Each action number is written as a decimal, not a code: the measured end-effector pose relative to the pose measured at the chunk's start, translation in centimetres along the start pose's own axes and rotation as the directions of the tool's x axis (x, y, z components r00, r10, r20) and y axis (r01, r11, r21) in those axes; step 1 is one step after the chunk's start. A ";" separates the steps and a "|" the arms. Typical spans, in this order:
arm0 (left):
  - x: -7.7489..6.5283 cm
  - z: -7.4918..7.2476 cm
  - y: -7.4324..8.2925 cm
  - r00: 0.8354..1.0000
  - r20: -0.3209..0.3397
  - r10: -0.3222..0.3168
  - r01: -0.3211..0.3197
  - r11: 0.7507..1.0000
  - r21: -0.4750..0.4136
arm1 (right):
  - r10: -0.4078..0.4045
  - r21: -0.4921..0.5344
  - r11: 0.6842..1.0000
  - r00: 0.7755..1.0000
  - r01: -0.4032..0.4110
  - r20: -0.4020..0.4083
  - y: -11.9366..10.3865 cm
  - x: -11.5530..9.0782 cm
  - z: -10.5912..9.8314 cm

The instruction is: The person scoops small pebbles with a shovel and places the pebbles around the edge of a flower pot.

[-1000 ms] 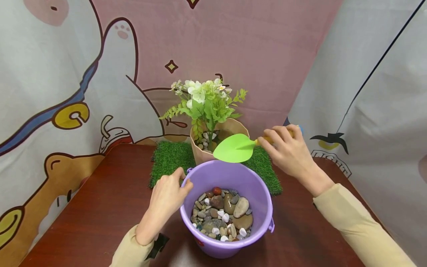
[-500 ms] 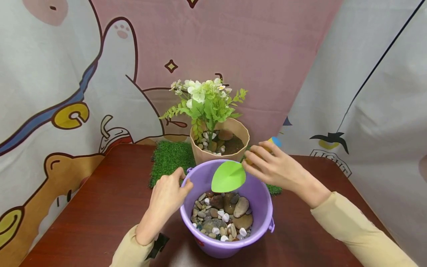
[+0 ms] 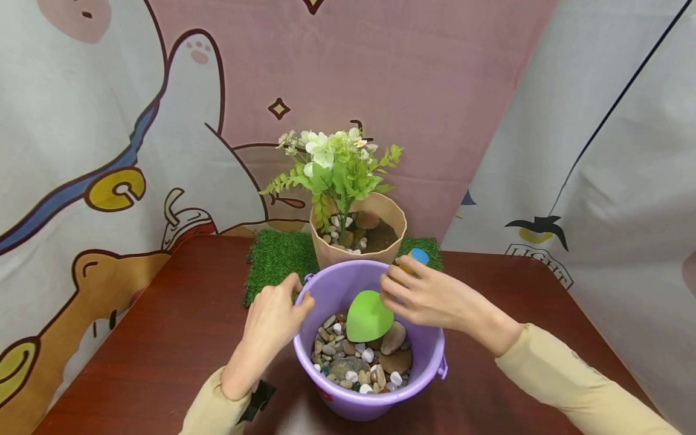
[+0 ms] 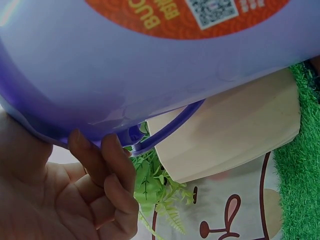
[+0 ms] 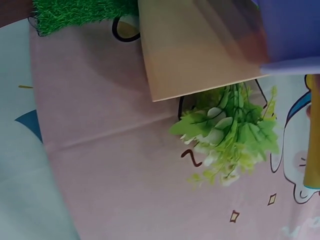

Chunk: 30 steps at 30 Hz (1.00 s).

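Observation:
A purple bucket (image 3: 370, 402) with pebbles (image 3: 350, 365) inside stands at the front of the table. My left hand (image 3: 276, 313) pinches its left rim near the handle's joint; in the left wrist view the left fingers (image 4: 117, 165) curl beside that rim. In my right hand (image 3: 429, 296) is a small trowel with a green blade (image 3: 370, 317), a yellow handle (image 5: 313, 135) and a blue end. The blade points down inside the bucket, above the stones; whether it touches them I cannot tell.
Directly behind the bucket is a peach flowerpot (image 3: 348, 260) holding soil, stones and a leafy plant with white flowers (image 3: 323, 151). It stands on a green turf mat (image 3: 280, 257) on the brown table (image 3: 179, 326). A printed cloth (image 3: 435, 109) hangs behind.
My right hand has brought the trowel from the pot's rim toward me and down into the bucket, its blade tipping downward. The left hand stays on the rim.

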<state>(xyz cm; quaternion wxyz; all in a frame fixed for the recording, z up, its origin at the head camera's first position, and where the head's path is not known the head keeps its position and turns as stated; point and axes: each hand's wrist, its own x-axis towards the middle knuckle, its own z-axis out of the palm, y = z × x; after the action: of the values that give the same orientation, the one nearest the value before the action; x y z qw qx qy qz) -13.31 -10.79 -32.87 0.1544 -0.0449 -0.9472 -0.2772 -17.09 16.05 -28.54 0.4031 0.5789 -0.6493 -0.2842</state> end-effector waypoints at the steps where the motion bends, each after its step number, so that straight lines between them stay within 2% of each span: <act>1: 0.0 0.0 0.0 1.000 0.000 0.000 0.000 1.000 -0.001 | -0.004 0.008 1.000 1.000 0.004 0.004 -0.1 0.0 0.1; 14: 0.0 0.0 0.1 1.000 0.004 -0.003 0.003 1.000 -0.001 | -0.018 0.073 0.997 0.999 0.015 0.039 -0.9 0.4 0.7; 22: 0.0 0.0 -0.1 1.000 -0.003 0.004 -0.004 1.000 -0.002 | 0.008 0.119 0.993 0.996 -0.019 0.091 -1.2 0.9 0.9; 30: 0.0 0.0 0.0 1.000 0.005 0.003 -0.003 1.000 -0.001 | 0.056 0.204 0.977 0.996 -0.069 0.069 -1.8 1.3 1.2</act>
<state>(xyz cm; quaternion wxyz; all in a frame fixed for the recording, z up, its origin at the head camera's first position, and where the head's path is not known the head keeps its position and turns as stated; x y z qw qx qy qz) -13.31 -10.83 -32.90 0.1527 -0.0471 -0.9474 -0.2774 -17.19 14.37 -30.40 0.3290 0.5877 -0.7054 -0.2207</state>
